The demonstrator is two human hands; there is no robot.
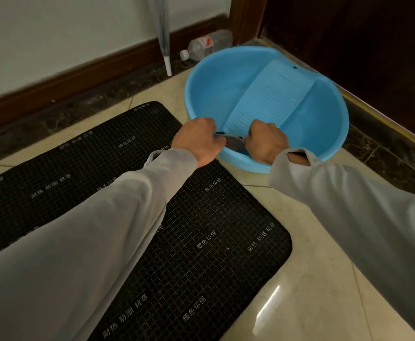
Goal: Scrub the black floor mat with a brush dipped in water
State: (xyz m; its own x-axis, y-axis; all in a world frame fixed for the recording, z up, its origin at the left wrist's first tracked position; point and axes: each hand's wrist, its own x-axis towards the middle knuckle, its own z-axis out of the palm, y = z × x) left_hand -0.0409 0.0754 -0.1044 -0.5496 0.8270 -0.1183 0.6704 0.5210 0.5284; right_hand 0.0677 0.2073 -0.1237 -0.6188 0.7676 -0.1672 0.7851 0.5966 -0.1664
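Gripping a dark brush (233,142) together, left hand (196,141) and right hand (266,141) sit over the near rim of the blue basin (329,134). Black floor mat (201,237) lies under the forearms; a plastic bottle (207,45) lies beyond the basin by the wall.

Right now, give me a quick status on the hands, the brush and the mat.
Left hand and right hand both grip the brush at the blue basin's near rim. Black floor mat flat on tiles, partly under sleeves. Nothing blocking.
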